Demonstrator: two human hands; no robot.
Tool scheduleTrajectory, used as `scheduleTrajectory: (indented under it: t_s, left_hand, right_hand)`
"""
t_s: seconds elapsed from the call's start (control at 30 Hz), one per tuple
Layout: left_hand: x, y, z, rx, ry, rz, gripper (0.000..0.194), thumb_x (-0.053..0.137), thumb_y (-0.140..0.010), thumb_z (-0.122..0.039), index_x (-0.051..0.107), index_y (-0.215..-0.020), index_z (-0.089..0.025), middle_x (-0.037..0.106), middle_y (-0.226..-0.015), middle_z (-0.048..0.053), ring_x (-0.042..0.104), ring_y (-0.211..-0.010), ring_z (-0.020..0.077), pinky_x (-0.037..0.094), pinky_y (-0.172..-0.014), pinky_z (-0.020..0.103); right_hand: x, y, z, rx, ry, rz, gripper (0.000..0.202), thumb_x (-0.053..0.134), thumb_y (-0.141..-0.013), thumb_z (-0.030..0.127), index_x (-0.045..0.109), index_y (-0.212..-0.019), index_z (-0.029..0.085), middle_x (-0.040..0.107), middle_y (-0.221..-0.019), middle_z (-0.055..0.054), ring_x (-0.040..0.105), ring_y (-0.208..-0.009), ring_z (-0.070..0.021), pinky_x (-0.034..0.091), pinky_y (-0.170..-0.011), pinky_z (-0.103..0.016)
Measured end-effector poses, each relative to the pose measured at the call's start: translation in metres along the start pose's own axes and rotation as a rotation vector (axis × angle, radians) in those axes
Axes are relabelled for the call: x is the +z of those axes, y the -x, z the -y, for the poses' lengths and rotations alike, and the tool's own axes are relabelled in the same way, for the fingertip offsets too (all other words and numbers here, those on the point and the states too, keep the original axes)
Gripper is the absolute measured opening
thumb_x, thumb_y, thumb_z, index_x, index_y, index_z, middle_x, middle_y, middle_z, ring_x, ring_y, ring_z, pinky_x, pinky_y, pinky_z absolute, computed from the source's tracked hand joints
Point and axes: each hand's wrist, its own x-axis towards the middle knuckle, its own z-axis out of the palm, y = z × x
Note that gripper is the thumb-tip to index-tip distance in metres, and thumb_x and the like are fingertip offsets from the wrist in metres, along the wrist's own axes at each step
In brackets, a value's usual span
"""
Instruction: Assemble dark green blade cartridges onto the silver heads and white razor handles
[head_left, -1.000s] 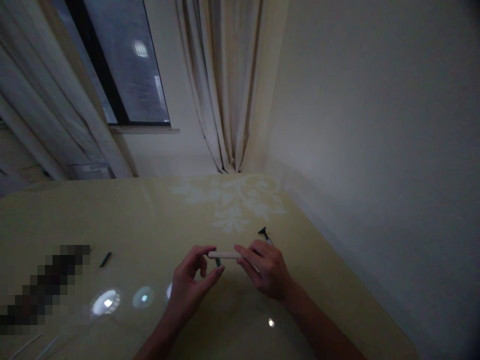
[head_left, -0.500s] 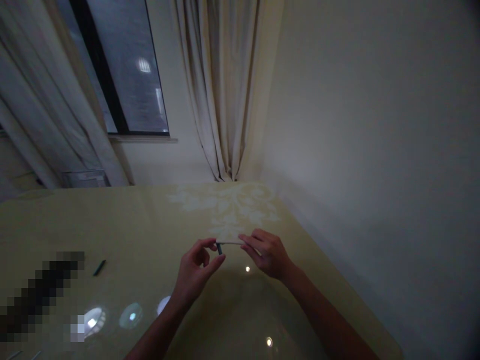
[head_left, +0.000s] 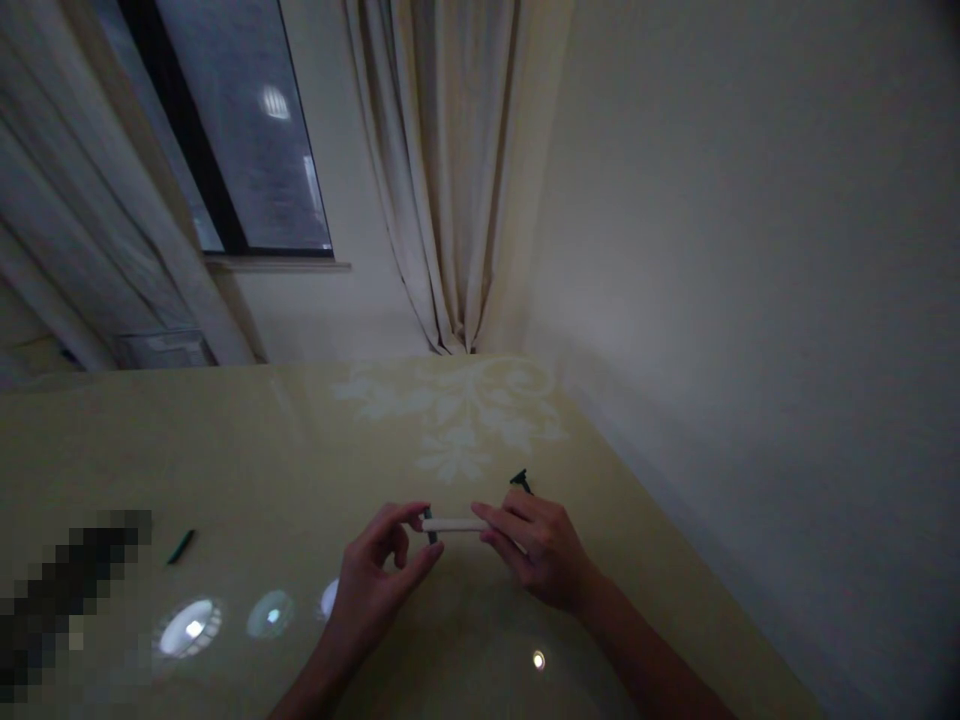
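Observation:
Between thumb and fingertips, my left hand (head_left: 382,560) pinches a small dark bar (head_left: 431,527) by its two ends. A thin white stick (head_left: 456,525) runs level from that bar to my right hand (head_left: 544,545), whose closed fingers hold its right end. The stick touches the bar, making a T shape. Just beyond my right hand lies a small dark green T-shaped object (head_left: 520,481), its lower part hidden behind the fingers.
The pale glossy table (head_left: 360,430) has a white floral pattern at its far side. A small green piece (head_left: 181,547) lies at the left, near a blurred dark patch. Behind are curtains (head_left: 450,200), a window (head_left: 240,130) and a wall (head_left: 735,300) along the right.
Both hands have come lower in the view with the bar and stick. The stick's face shows wider now, and the dark T-shaped object beyond my right hand has come into sight.

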Motion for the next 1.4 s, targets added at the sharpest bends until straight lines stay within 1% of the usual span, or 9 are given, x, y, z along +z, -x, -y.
scheduleTrajectory:
  t_s: [0.13, 0.27, 0.4, 0.53, 0.73, 0.83, 1.0, 1.23, 1.4]
  left_hand:
    - [-0.002, 0.004, -0.004, 0.018, -0.014, -0.008, 0.033, 0.084, -0.085, -0.032, 0.078, -0.117, -0.026, 0.069, -0.09, 0.0, 0.054, -0.059, 0.0109, 0.054, -0.061, 0.024]
    - [-0.004, 0.006, -0.004, 0.051, -0.011, -0.011, 0.037, 0.085, -0.085, -0.032, 0.077, -0.12, -0.027, 0.069, -0.094, 0.001, 0.055, -0.062, 0.0112, 0.055, -0.063, 0.025]
    - [-0.007, 0.007, -0.003, 0.064, -0.019, -0.009, 0.035, 0.083, -0.088, -0.033, 0.076, -0.121, -0.027, 0.068, -0.094, 0.001, 0.055, -0.061, 0.0108, 0.054, -0.061, 0.024]
    - [-0.01, 0.006, -0.002, 0.058, -0.031, -0.015, 0.036, 0.084, -0.088, -0.033, 0.075, -0.122, -0.028, 0.068, -0.094, 0.001, 0.057, -0.062, 0.0109, 0.054, -0.062, 0.024]
    - [-0.011, 0.003, -0.002, 0.054, -0.023, -0.04, 0.035, 0.085, -0.085, -0.035, 0.078, -0.118, -0.026, 0.069, -0.09, 0.001, 0.058, -0.06, 0.0113, 0.055, -0.058, 0.024]
    - [-0.011, 0.002, -0.002, 0.06, -0.019, -0.035, 0.035, 0.085, -0.085, -0.035, 0.078, -0.118, -0.026, 0.068, -0.091, 0.001, 0.058, -0.06, 0.0108, 0.055, -0.059, 0.023]
    - [-0.012, 0.004, -0.001, 0.07, -0.043, -0.027, 0.036, 0.086, -0.086, -0.033, 0.077, -0.12, -0.028, 0.067, -0.089, -0.001, 0.057, -0.06, 0.0103, 0.054, -0.06, 0.022]
    - [-0.011, 0.006, -0.002, 0.091, -0.042, -0.011, 0.037, 0.086, -0.086, -0.03, 0.076, -0.121, -0.028, 0.067, -0.091, -0.001, 0.056, -0.061, 0.0099, 0.055, -0.063, 0.024]
    - [-0.008, 0.008, -0.004, 0.096, -0.033, 0.0, 0.036, 0.085, -0.087, -0.029, 0.075, -0.121, -0.029, 0.068, -0.093, -0.001, 0.057, -0.062, 0.0105, 0.053, -0.061, 0.023]
  right_hand:
    - [0.0, 0.001, 0.004, 0.001, -0.074, 0.022, 0.04, 0.047, -0.115, 0.04, 0.076, -0.132, 0.017, 0.065, -0.083, -0.005, 0.06, -0.071, -0.0183, 0.044, -0.064, -0.03]
    - [-0.003, 0.002, 0.005, 0.08, -0.102, -0.007, 0.039, 0.05, -0.114, 0.039, 0.076, -0.133, 0.017, 0.064, -0.082, -0.005, 0.06, -0.071, -0.0174, 0.045, -0.065, -0.029]
    - [-0.004, 0.001, 0.006, 0.027, -0.123, -0.009, 0.041, 0.049, -0.114, 0.041, 0.078, -0.131, 0.016, 0.062, -0.078, -0.004, 0.058, -0.067, -0.0175, 0.043, -0.062, -0.029]
    - [-0.001, 0.003, 0.004, 0.089, -0.135, -0.061, 0.04, 0.05, -0.114, 0.04, 0.077, -0.133, 0.016, 0.064, -0.081, -0.005, 0.06, -0.071, -0.0175, 0.046, -0.065, -0.029]
    - [0.001, 0.005, 0.004, 0.065, -0.15, -0.046, 0.039, 0.051, -0.114, 0.041, 0.076, -0.134, 0.019, 0.063, -0.08, -0.003, 0.058, -0.069, -0.0168, 0.045, -0.064, -0.028]
    - [0.0, 0.005, 0.006, 0.101, -0.128, -0.055, 0.037, 0.052, -0.114, 0.039, 0.077, -0.133, 0.019, 0.064, -0.081, -0.004, 0.059, -0.07, -0.0169, 0.046, -0.066, -0.028]
    - [0.002, 0.003, 0.009, 0.043, -0.079, -0.01, 0.042, 0.046, -0.116, 0.041, 0.075, -0.134, 0.017, 0.064, -0.081, -0.005, 0.058, -0.07, -0.0172, 0.045, -0.064, -0.029]
    - [0.005, 0.004, 0.013, 0.078, -0.059, -0.017, 0.041, 0.046, -0.116, 0.039, 0.075, -0.134, 0.016, 0.062, -0.082, -0.005, 0.058, -0.07, -0.018, 0.044, -0.064, -0.03]
    - [0.006, 0.005, 0.013, 0.125, -0.062, -0.026, 0.042, 0.046, -0.116, 0.039, 0.075, -0.134, 0.016, 0.062, -0.082, -0.005, 0.059, -0.071, -0.0179, 0.045, -0.065, -0.029]
